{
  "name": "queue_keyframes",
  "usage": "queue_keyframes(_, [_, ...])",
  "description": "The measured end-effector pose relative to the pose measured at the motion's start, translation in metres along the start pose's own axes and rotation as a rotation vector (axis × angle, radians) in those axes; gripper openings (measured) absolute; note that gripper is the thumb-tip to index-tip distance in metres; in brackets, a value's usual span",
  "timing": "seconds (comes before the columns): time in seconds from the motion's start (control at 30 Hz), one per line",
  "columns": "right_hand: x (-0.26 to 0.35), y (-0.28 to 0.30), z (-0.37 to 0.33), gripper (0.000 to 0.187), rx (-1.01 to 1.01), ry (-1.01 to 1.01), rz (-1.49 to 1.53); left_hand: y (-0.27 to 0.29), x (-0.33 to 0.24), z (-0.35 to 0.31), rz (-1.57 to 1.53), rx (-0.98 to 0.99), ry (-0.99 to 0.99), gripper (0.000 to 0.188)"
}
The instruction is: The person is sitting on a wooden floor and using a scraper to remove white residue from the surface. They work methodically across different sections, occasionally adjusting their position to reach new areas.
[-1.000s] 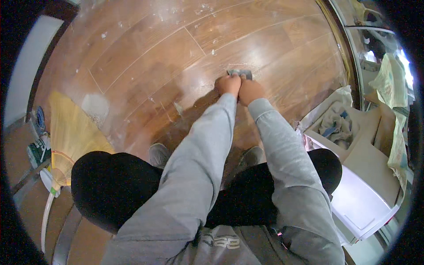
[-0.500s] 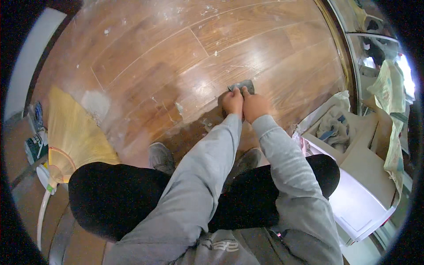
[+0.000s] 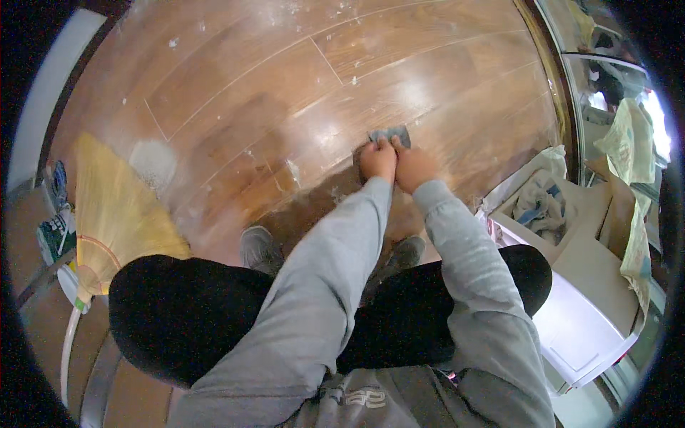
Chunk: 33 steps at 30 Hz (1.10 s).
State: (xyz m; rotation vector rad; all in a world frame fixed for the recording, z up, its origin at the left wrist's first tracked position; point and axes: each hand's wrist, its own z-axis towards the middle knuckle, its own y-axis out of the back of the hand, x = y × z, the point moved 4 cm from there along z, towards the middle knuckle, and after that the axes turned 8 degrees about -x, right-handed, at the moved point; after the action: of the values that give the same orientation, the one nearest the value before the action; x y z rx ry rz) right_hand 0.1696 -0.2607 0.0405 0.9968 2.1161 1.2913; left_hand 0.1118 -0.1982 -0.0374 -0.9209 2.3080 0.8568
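Both arms reach forward between my knees, the hands side by side over the wood-plank floor (image 3: 235,64). My left hand (image 3: 377,161) is closed on a scraper (image 3: 389,134), its thumb laid toward the wide grey blade. Pressed against it, my right hand (image 3: 417,169) grips the same scraper, thumb also forward. The blade is flat and meets the floor just beyond my fingertips; the handle is hidden under my hands. White specks and dusty smears mark the boards, with a pale whitish patch (image 3: 153,164) to the left.
A straw broom (image 3: 118,214) lies at the left beside a dark green shoe (image 3: 53,239). Close to my right knee stands a white box-like unit (image 3: 589,314) with a crumpled cloth (image 3: 542,207) on it. Glossy sliding panels (image 3: 606,78) line the far right.
Both hands stay on the scraper in nearly the same spot. The view has shifted slightly, and the floor left of the hands looks a little different in its dust marks.
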Motion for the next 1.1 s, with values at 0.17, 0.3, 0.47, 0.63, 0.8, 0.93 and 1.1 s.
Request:
queue_keyframes(0.17, [0.016, 0.006, -0.011, 0.054, 0.099, -0.093, 0.018, 0.003, 0.007, 0.009, -0.017, -0.023, -0.072, 0.049])
queue_keyframes(0.3, [0.005, -0.034, -0.02, 0.058, -0.054, -0.25, 0.114, 0.017, -0.026, -0.003, 0.173, 0.027, -0.254, 0.044])
queue_keyframes(0.47, [0.002, -0.027, -0.012, 0.065, 0.043, -0.249, 0.136, 0.009, -0.022, 0.001, 0.285, 0.045, -0.264, 0.044])
queue_keyframes(0.63, [-0.003, -0.006, -0.003, 0.07, 0.028, -0.427, 0.285, -0.011, -0.04, 0.013, 0.307, 0.198, -0.269, 0.043])
queue_keyframes(0.8, [-0.013, -0.008, 0.006, 0.064, -0.016, -0.437, 0.3, -0.013, -0.045, 0.01, 0.372, 0.271, -0.24, 0.04])
queue_keyframes(0.93, [-0.021, 0.006, 0.016, 0.057, -0.04, -0.564, 0.402, -0.023, -0.064, 0.016, 0.485, 0.349, -0.37, 0.042])
queue_keyframes(1.1, [-0.03, -0.006, 0.009, 0.047, 0.062, -0.418, 0.262, -0.029, -0.046, 0.01, 0.426, 0.403, -0.296, 0.041])
